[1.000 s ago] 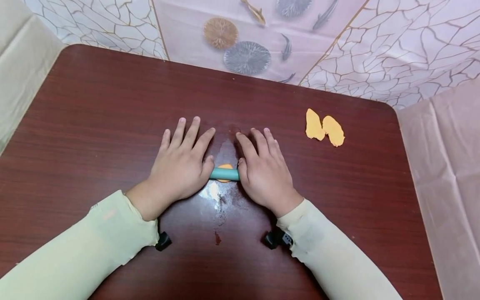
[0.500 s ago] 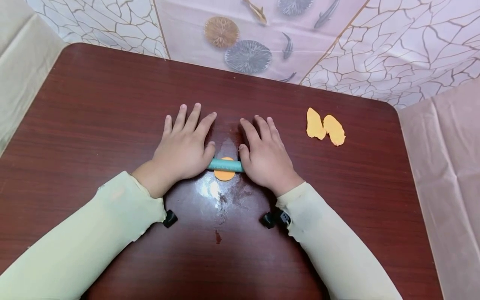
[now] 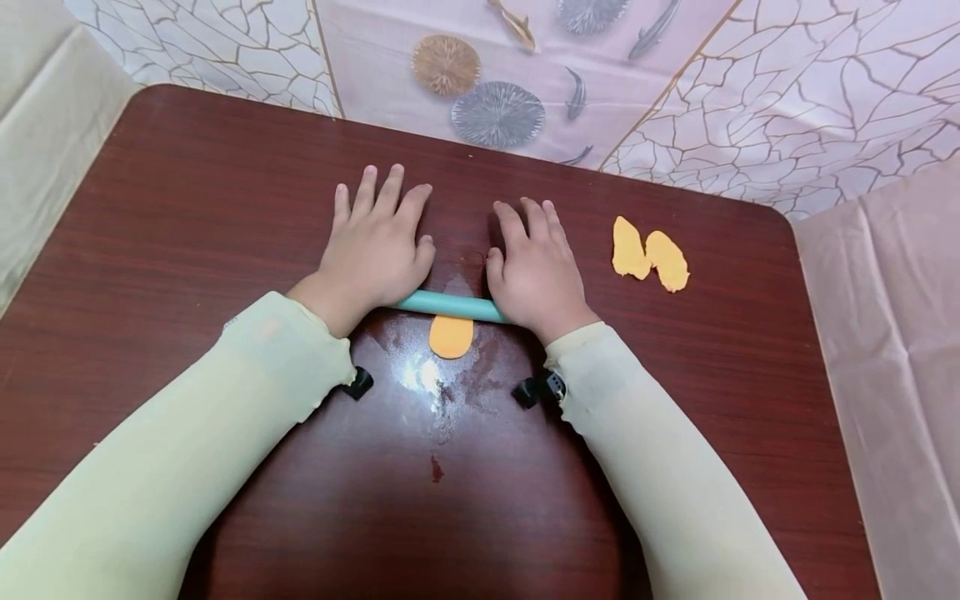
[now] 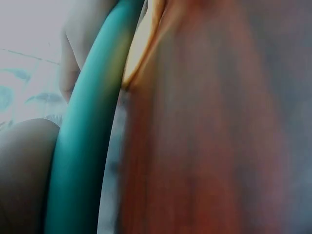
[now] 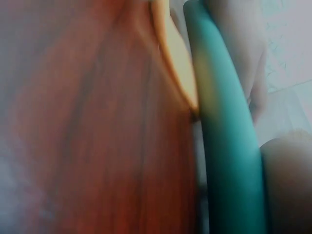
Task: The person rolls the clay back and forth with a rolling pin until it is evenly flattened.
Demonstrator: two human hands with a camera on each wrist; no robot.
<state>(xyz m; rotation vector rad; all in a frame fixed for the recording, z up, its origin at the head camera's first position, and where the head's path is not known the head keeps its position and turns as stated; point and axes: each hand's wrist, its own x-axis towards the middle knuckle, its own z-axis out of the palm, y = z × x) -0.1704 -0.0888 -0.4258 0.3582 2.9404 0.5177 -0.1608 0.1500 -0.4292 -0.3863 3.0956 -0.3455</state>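
Note:
A teal rolling rod (image 3: 452,306) lies crosswise on the table, its ends under my two palms. My left hand (image 3: 375,248) presses on its left end with the fingers straight and spread. On the right end rests my right hand (image 3: 538,271), fingers extended forward. Under the middle of the rod is a flat, rounded piece of orange dough (image 3: 452,337), its near part showing and its far edge hidden. Both wrist views show the rod (image 4: 87,126) up close beside the dough (image 5: 178,63).
Two flat yellow-orange dough pieces (image 3: 630,248) lie side by side at the back right of the dark wooden table (image 3: 712,375). A shiny smear (image 3: 442,392) marks the surface near the dough. Patterned cloth (image 3: 495,50) hangs behind the table's far edge.
Both hands have pushed forward, away from the body, rolling the rod from across the dough's middle to its far part. More of the dough shows on the near side.

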